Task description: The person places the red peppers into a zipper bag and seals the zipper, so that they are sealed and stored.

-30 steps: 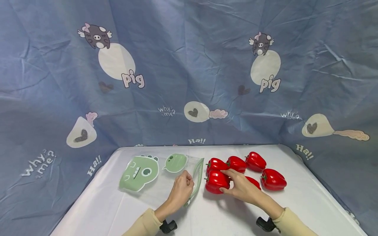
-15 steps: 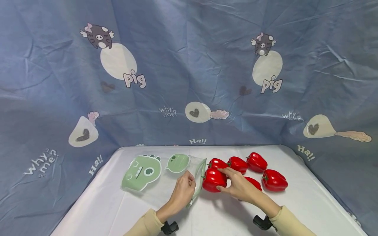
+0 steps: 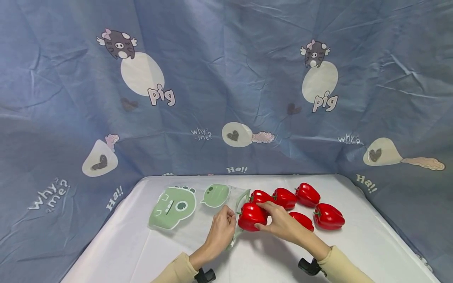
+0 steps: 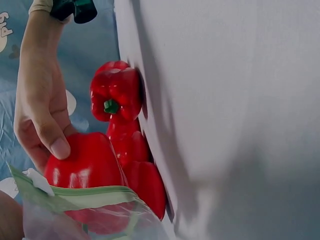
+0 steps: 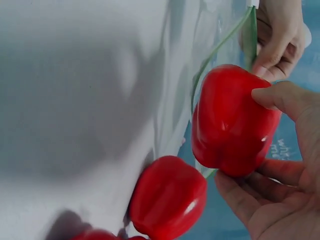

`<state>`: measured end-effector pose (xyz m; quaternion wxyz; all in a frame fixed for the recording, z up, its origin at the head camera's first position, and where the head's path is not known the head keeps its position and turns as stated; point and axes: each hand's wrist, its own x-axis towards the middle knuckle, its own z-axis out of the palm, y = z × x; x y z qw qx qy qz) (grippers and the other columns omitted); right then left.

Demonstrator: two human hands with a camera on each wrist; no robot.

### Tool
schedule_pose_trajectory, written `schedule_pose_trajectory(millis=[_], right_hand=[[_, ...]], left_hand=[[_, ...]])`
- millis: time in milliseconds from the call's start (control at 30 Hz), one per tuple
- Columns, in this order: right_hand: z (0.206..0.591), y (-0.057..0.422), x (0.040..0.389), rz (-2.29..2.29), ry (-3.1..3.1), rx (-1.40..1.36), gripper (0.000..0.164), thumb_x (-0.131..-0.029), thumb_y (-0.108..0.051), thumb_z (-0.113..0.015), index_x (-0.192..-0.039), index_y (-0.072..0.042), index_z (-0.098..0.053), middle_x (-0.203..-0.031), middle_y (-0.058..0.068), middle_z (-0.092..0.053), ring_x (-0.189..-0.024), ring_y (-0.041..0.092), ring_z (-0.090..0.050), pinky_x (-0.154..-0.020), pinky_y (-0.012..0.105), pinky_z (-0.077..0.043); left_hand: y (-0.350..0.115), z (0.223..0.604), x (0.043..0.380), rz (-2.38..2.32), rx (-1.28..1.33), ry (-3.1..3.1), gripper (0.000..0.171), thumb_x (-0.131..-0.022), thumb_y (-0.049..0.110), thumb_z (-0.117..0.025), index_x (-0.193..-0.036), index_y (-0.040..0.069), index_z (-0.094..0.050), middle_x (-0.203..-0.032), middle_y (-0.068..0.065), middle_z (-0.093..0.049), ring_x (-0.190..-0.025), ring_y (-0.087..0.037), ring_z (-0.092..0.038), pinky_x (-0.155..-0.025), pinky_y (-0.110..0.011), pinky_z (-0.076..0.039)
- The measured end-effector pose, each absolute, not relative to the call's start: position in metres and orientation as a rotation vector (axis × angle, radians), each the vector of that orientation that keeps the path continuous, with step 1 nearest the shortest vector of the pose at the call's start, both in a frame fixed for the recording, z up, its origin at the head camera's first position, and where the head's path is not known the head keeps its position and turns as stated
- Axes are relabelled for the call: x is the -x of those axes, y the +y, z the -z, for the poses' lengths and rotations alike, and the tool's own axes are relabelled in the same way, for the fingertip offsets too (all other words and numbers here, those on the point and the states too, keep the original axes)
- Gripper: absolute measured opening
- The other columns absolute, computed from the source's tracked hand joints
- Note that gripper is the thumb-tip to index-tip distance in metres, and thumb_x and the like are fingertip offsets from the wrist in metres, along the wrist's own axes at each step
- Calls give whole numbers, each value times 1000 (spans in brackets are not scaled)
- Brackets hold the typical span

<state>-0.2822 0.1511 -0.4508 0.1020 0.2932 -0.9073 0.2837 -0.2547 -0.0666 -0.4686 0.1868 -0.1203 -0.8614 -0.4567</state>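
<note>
My left hand (image 3: 222, 228) pinches the upper edge of a clear zip bag (image 3: 192, 232) with a green zip strip, close to its mouth. The bag lies on its side, mouth to the right, printed with a green monster face. In my right hand (image 3: 281, 223) a red bell pepper (image 3: 252, 217) is held between thumb and fingers, stem end towards the bag. The left wrist view shows the pepper's (image 4: 87, 165) lower end behind the clear plastic, at the green zip strip (image 4: 95, 197). In the right wrist view the thumb (image 5: 272, 97) presses on the pepper's side.
More red bell peppers lie to the right and behind: one close behind the held pepper (image 3: 261, 196), others along the back (image 3: 284, 198) and right (image 3: 328, 217), one partly hidden by the right hand (image 3: 302, 221). A white cloth (image 3: 265, 263) covers the table; a blue printed curtain (image 3: 226, 78) hangs behind.
The right hand has carried the bell pepper left, up to the bag's mouth. The bag's mouth has widened and shifted slightly right, with the left hand still pinching its edge.
</note>
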Motion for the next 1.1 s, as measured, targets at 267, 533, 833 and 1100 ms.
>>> schedule_pose_trajectory(millis=[267,533,833,1100], right_hand=[[464,140,285,-922,-2689,-893,59,-76,-29,-80,-124,0,-59,-117,9,-64,-92,16,-65,-77,33,-59],[473,132,285,-917,-2687,-863,58,-75,-29,-81,-123,-3,-61,-114,5,-66,-91,13,-65,-75,23,-56],[478,132,285,-979,-2751,-977,60,-78,-20,-75,-131,1,-54,-119,5,-61,-103,17,-65,-86,27,-56],[482,129,284,-1052,-2715,-1044,58,-76,-9,-69,-131,3,-54,-122,5,-61,-111,17,-62,-91,29,-54]], left_hand=[[-63,473,251,1365,326,-2432,8,-88,2,-56,-85,10,-55,-69,5,-53,-58,-1,-46,-53,-17,-42],[-63,473,251,1356,288,-2451,6,-89,5,-56,-85,10,-57,-66,6,-52,-56,-1,-45,-50,-18,-41],[-63,472,252,1393,297,-2448,4,-88,4,-55,-86,6,-58,-66,4,-55,-53,-1,-48,-47,-19,-44],[-63,472,250,1478,293,-2443,5,-85,6,-57,-88,5,-61,-69,3,-59,-51,-2,-53,-45,-20,-47]])
